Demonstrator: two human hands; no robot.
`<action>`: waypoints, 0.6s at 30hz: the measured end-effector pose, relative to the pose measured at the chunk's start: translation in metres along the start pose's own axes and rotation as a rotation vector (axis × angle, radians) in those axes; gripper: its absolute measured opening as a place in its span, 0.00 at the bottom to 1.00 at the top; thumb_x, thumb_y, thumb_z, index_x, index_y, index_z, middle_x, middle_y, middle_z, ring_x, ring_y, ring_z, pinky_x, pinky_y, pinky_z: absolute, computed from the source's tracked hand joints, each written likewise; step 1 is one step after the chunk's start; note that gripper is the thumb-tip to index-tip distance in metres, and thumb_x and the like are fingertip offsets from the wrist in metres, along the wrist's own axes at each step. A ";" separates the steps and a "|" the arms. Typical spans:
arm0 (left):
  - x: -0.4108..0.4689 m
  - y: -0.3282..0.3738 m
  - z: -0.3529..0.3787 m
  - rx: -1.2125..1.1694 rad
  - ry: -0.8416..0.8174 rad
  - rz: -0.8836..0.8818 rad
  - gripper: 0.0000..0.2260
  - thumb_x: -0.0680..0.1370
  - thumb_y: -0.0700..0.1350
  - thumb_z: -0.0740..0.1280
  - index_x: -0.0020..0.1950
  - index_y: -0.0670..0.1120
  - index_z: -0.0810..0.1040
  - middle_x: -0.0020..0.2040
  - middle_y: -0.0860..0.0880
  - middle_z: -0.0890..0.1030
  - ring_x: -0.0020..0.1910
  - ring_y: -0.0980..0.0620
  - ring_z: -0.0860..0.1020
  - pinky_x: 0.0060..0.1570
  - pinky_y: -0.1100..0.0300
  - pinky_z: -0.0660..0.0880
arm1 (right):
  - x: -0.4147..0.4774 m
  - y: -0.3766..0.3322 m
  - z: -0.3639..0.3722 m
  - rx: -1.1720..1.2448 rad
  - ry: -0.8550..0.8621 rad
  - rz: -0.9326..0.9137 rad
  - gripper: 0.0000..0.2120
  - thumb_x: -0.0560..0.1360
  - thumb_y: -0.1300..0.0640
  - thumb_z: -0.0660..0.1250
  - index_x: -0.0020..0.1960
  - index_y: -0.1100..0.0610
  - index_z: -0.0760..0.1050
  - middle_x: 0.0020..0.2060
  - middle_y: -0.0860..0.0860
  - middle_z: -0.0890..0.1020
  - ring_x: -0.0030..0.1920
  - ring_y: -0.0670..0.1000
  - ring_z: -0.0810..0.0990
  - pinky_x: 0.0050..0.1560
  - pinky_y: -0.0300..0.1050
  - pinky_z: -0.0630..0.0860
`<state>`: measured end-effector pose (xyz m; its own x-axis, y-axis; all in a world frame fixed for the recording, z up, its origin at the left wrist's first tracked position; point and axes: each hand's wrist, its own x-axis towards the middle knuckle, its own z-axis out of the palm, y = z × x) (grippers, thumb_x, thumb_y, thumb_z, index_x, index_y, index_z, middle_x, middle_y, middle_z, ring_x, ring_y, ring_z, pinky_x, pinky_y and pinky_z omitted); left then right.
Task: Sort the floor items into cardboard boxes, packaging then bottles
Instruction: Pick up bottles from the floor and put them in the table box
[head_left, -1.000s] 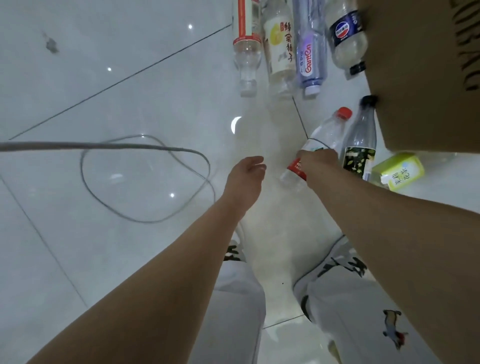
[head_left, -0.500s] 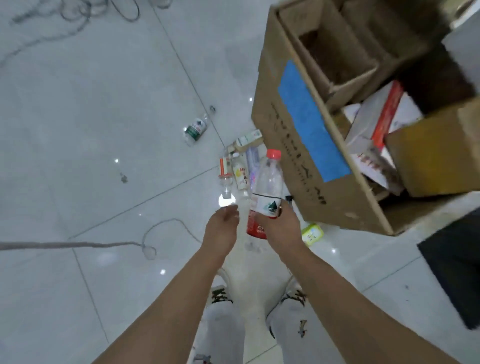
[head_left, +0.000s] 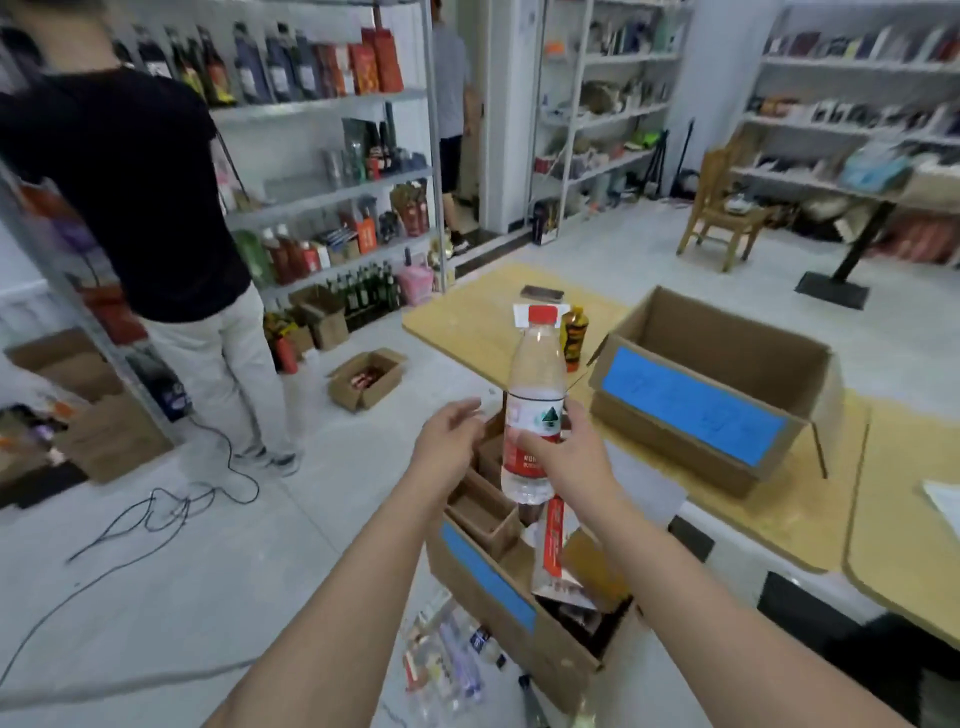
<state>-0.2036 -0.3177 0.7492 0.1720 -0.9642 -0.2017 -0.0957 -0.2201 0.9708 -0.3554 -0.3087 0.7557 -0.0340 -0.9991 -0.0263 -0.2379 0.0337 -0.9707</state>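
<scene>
- Several plastic bottles (head_left: 447, 660) lie blurred on the pale tiled floor (head_left: 218, 597) at the bottom of the view, just beside the near corner of a cardboard box.
- The near cardboard box (head_left: 483, 577), marked with a blue strip, stands open on the floor; inside are cardboard dividers and packaging, among it a red-and-white packet (head_left: 553, 540).
- The right hand (head_left: 571, 462) holds a clear water bottle (head_left: 535, 374) upright in the air, its grip clamped round the red-and-white label, the red cap on top; in this view the bottle hangs over the near box.
- The left hand (head_left: 449, 439) is just beside the bottle and not touching it, its grip apart, fingers relaxed, holding nothing.
- Beyond, a second open cardboard box (head_left: 675, 410) with a blue panel sits on a yellow surface (head_left: 467, 322), near an orange pouch (head_left: 574, 335).
- A dark cable (head_left: 171, 512) trails across the floor to the left; a small open box (head_left: 358, 402) sits on the floor farther back.
- A person in a black shirt (head_left: 130, 182) stands at stocked shelves (head_left: 322, 109); a wooden chair (head_left: 719, 213) stands at the far right.
</scene>
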 end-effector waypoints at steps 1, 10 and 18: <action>0.001 0.022 0.006 0.000 -0.010 0.045 0.14 0.81 0.47 0.62 0.66 0.51 0.75 0.62 0.50 0.79 0.59 0.51 0.78 0.62 0.54 0.74 | 0.004 -0.018 -0.011 -0.007 0.023 -0.038 0.24 0.71 0.54 0.75 0.63 0.48 0.69 0.52 0.43 0.78 0.55 0.48 0.78 0.51 0.41 0.74; 0.015 0.112 0.079 0.013 -0.157 0.234 0.15 0.82 0.45 0.61 0.68 0.49 0.73 0.62 0.50 0.79 0.56 0.53 0.79 0.56 0.56 0.74 | 0.019 -0.075 -0.100 0.000 0.164 -0.156 0.28 0.71 0.54 0.75 0.68 0.50 0.69 0.56 0.45 0.77 0.56 0.47 0.76 0.56 0.43 0.74; 0.058 0.095 0.160 0.032 -0.194 0.176 0.13 0.82 0.44 0.61 0.67 0.51 0.74 0.61 0.52 0.79 0.57 0.53 0.78 0.48 0.60 0.72 | 0.071 -0.023 -0.164 -0.014 0.194 -0.077 0.30 0.72 0.54 0.75 0.70 0.48 0.67 0.62 0.46 0.77 0.58 0.45 0.74 0.56 0.43 0.73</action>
<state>-0.3598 -0.4186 0.8088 -0.0413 -0.9976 -0.0547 -0.1389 -0.0485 0.9891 -0.5114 -0.3765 0.8156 -0.2010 -0.9749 0.0955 -0.2606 -0.0408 -0.9646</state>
